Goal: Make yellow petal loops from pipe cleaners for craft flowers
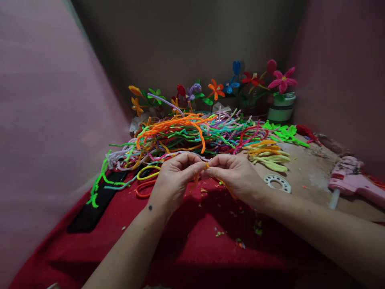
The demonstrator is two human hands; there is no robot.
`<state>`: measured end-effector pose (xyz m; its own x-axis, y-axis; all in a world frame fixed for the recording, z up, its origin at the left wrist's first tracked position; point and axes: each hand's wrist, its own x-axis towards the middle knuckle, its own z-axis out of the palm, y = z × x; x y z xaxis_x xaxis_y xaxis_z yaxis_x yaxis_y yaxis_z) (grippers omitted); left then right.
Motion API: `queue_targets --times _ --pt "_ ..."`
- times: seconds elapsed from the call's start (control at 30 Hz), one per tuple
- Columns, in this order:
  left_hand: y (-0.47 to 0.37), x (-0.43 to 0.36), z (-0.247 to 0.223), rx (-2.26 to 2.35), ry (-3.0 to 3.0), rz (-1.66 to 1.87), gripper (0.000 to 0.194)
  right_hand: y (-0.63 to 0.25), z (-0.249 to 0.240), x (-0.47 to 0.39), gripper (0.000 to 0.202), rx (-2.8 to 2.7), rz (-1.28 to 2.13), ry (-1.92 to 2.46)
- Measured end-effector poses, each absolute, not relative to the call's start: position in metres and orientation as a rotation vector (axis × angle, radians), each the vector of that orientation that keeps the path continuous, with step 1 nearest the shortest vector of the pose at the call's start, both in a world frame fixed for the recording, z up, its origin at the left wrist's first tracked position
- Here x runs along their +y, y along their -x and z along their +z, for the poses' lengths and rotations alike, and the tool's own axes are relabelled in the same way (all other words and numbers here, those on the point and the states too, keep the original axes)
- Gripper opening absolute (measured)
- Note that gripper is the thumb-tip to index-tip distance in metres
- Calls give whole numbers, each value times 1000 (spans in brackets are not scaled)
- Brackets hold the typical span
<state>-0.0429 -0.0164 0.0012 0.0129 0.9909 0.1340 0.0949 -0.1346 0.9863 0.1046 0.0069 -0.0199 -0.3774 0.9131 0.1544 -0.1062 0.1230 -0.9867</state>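
Note:
My left hand and my right hand meet fingertip to fingertip over the red cloth. Between them they pinch an orange-yellow pipe cleaner; a length of it hangs below my right fingers, and part is hidden by the hands. Thumb and forefinger are closed on it in both hands. Just behind lies a big tangled heap of coloured pipe cleaners, with orange ones on top. Yellow and red loops of pipe cleaner rest close to my left hand. Yellow petal-like pieces lie beyond my right wrist.
Pipe-cleaner flowers stand along the back wall, near a pale green pot. At right are a pink glue gun, a white ring with holes and bright green pieces. A black flat object lies left on the red cloth.

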Motion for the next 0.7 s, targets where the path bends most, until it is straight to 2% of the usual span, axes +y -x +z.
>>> queue_targets --times 0.23,0.53,0.7 --pt "36 -17 4 1296 -1458 1210 13 -106 -21 9 11 -1457 1486 847" --pt "40 -14 0 1326 -1567 1330 13 -106 -22 13 10 -1325 1894 818" --pt "46 -11 -2 1155 -1358 1148 16 -105 -21 13 8 -1288 1906 841"
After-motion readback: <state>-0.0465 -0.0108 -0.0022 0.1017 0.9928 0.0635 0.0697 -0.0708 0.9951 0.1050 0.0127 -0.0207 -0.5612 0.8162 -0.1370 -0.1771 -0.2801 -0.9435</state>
